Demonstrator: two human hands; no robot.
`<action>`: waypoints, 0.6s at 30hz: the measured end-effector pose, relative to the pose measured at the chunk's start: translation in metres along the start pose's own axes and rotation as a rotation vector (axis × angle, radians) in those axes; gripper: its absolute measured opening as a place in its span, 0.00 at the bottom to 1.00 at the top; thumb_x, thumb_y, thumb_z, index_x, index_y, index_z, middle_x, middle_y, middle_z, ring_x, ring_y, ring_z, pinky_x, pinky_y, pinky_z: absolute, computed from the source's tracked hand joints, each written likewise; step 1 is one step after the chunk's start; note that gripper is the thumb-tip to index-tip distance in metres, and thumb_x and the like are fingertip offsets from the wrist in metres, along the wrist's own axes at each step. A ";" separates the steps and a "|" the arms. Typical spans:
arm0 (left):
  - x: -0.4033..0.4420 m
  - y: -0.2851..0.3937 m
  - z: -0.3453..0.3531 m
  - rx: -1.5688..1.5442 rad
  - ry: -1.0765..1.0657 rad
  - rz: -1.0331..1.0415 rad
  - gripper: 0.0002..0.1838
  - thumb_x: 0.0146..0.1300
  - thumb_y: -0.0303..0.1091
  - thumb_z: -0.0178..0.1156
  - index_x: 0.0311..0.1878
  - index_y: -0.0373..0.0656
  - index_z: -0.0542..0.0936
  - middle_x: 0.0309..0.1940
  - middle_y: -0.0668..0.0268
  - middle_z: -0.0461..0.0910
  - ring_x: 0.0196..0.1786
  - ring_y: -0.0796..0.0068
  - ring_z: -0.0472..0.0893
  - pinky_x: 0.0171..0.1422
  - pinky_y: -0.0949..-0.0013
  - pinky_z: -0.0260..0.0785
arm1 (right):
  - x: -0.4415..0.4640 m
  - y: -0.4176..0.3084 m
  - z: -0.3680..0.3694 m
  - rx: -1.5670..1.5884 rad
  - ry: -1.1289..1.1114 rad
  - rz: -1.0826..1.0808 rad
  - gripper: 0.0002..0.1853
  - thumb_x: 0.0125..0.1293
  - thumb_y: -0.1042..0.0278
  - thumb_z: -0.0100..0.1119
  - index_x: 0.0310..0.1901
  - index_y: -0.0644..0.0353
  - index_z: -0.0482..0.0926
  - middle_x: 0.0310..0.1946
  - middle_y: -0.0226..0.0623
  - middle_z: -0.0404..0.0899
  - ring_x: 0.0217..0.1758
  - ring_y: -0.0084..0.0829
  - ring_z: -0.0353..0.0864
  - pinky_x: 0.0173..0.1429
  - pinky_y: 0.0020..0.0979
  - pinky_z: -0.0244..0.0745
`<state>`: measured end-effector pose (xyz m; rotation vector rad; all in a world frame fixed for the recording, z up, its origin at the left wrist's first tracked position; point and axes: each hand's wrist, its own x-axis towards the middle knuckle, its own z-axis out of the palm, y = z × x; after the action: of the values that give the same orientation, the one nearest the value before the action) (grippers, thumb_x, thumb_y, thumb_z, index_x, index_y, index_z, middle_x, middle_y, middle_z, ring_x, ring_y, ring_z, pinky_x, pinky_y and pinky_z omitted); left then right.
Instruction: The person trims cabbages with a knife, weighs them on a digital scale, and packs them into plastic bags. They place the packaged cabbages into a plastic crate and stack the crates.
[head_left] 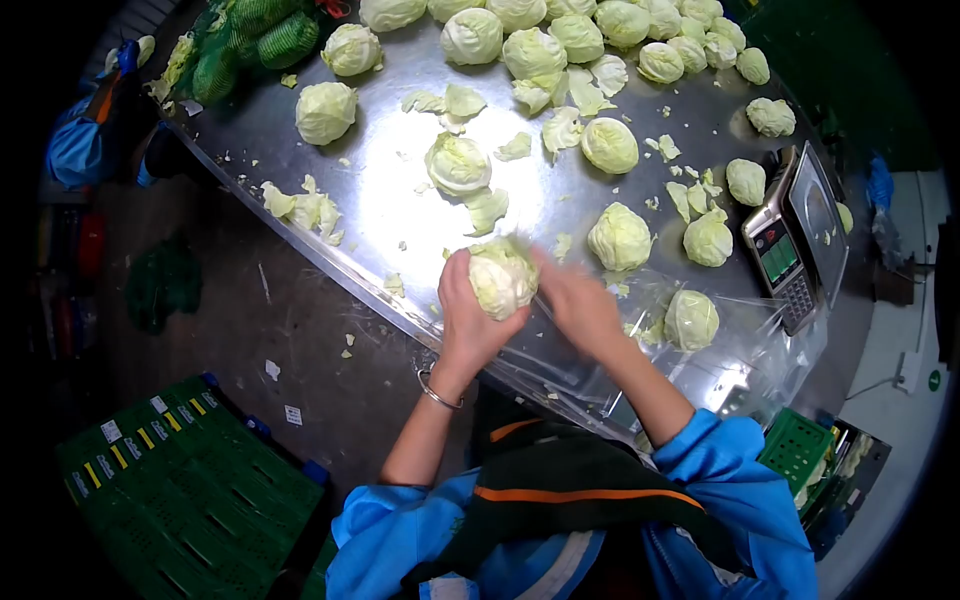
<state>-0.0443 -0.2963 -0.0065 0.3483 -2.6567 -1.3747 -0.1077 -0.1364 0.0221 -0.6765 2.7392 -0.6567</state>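
Note:
My left hand (470, 305) is wrapped around a pale green cabbage (503, 279) above the table's near edge. At the cabbage's right side is my right hand (580, 305), smeared by motion, so I cannot tell what its fingers hold. Behind the held head lies another cabbage (458, 165) with a loose leaf (487, 208) beside it. To the right of my hands sit a cabbage (620, 237) and one more cabbage (691, 320) on clear plastic film (745, 345).
Many cabbages (535, 53) crowd the back of the metal table (385, 190). A scale (785, 260) stands at the right. Green net bags (262, 35) lie at the back left. Green crates (185, 500) stand on the floor at lower left. Another person's blue sleeve (80, 140) shows at far left.

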 end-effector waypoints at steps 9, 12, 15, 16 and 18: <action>-0.011 -0.002 -0.019 -0.138 -0.090 -0.025 0.55 0.36 0.35 0.74 0.67 0.36 0.52 0.62 0.51 0.56 0.66 0.53 0.58 0.69 0.58 0.55 | 0.036 0.029 0.019 0.395 -0.045 0.339 0.26 0.52 0.47 0.63 0.42 0.64 0.73 0.25 0.45 0.76 0.31 0.38 0.78 0.39 0.38 0.72; -0.023 0.005 -0.043 -0.489 -0.099 -0.002 0.56 0.35 0.35 0.75 0.68 0.39 0.53 0.62 0.54 0.57 0.66 0.59 0.61 0.70 0.58 0.55 | 0.066 0.051 0.003 0.845 0.015 0.632 0.15 0.58 0.57 0.61 0.33 0.60 0.71 0.20 0.33 0.72 0.26 0.28 0.77 0.23 0.29 0.69; -0.023 0.021 -0.057 -0.547 0.071 0.144 0.61 0.33 0.36 0.78 0.69 0.41 0.48 0.64 0.54 0.54 0.67 0.60 0.58 0.71 0.57 0.54 | 0.093 0.027 -0.042 1.205 0.089 0.616 0.17 0.63 0.54 0.58 0.42 0.60 0.71 0.41 0.40 0.77 0.24 0.20 0.74 0.13 0.18 0.63; -0.020 0.027 -0.056 -0.398 0.198 0.243 0.61 0.33 0.37 0.79 0.68 0.41 0.47 0.64 0.54 0.53 0.67 0.59 0.57 0.71 0.57 0.53 | 0.088 0.001 -0.061 1.313 -0.016 0.681 0.27 0.64 0.50 0.56 0.56 0.61 0.66 0.53 0.43 0.71 0.25 0.20 0.75 0.15 0.17 0.66; -0.011 0.043 -0.057 -0.050 0.411 0.402 0.64 0.31 0.41 0.81 0.67 0.42 0.45 0.62 0.54 0.52 0.67 0.57 0.55 0.69 0.57 0.54 | 0.066 -0.015 -0.068 1.605 -0.352 0.541 0.28 0.63 0.57 0.57 0.62 0.57 0.62 0.50 0.38 0.71 0.24 0.19 0.74 0.16 0.17 0.66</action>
<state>-0.0278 -0.3142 0.0615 0.0701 -2.1997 -1.1019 -0.1817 -0.1557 0.0799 0.3080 1.2066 -1.8455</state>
